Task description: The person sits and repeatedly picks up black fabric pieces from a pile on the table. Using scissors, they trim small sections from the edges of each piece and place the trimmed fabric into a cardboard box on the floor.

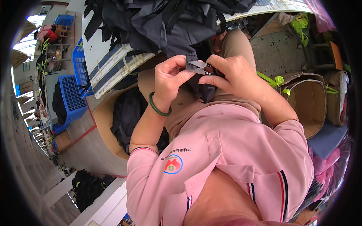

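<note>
My left hand (170, 77), a green bangle on its wrist, pinches the stitched end of a black fabric piece (191, 59) between thumb and fingers. My right hand (234, 73) is closed around small thread snips (197, 67). The snips' two pointed blades are spread a little and lie against the fabric's edge, close to my left fingertips. Most of the snips' handle is hidden in my right palm. Above my hands, a big heap of black fabric pieces (151, 26) covers the table and hangs over its edge toward my lap.
The worn white table (109, 77) is in front. At my left stands a cardboard box (103, 116) with dark fabric, beyond it a blue plastic crate (73, 100). An open cardboard box (316, 109) and a blue-grey cushion (328, 139) are at my right.
</note>
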### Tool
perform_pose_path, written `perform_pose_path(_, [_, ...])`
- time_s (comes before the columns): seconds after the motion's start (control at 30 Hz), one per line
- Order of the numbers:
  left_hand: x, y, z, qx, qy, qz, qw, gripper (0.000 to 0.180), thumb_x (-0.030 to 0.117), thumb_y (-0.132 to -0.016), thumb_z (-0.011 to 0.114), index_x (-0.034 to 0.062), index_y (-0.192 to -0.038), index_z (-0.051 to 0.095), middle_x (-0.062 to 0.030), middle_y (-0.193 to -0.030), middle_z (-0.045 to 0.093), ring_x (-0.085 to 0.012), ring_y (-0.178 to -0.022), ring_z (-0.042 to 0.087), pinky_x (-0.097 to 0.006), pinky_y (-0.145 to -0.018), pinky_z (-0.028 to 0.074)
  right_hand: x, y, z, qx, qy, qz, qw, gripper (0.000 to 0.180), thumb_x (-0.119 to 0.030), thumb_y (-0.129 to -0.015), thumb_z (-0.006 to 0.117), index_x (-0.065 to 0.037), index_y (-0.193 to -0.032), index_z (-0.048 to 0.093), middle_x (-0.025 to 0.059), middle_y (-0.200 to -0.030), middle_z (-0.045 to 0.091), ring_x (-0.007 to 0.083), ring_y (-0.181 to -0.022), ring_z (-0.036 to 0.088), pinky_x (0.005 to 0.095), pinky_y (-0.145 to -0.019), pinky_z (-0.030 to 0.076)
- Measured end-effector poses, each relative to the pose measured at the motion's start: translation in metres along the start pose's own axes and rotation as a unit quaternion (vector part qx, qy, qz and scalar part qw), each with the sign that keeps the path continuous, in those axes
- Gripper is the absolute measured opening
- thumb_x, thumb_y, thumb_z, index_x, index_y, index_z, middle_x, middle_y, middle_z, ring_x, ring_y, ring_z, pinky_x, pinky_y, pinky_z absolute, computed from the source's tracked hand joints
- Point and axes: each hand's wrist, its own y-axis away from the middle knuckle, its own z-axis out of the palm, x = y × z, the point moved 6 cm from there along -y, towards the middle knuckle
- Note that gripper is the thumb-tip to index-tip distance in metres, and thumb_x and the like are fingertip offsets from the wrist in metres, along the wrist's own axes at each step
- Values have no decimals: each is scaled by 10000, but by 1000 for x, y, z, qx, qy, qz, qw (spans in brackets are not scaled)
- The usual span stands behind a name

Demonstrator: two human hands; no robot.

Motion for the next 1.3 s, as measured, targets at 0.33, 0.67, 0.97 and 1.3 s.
perform_pose_path(0.33, [0,2,2,-10,8,6,1000,121,-81,-777,623,-38,-890,635,-83,-931,650,-125,-845,589,-265,-798,457,9,3,-1,-33,-75,47,996,384,-379,-805,698,-30,-774,539,129,-567,552,328,-529,556,386,-509,417])
perform_pose_path(0.67, [4,1,7,-26,-32,12,999,96,-76,-794,633,-41,-884,633,-100,-953,664,-130,-870,600,-272,-813,466,2,4,-3,8,31,-26,999,357,-368,-812,685,-45,-788,534,119,-563,560,323,-524,561,399,-484,416])
perform_pose_path(0.97, [8,5,0,-13,-114,-2,993,91,-69,-785,623,-41,-872,632,-108,-937,667,-151,-874,612,-272,-827,466,12,9,-4,-7,-20,38,999,363,-367,-829,672,-38,-782,524,138,-574,558,346,-549,555,411,-506,415])
perform_pose_path(1.3, [-43,197,-245,61,-642,-318,695,204,181,-699,667,21,-801,591,-193,-825,630,-376,-832,607,-447,-727,482,71,13,-6,24,-7,145,989,374,-370,-880,613,-38,-1002,491,185,-664,603,398,-671,589,456,-606,436])
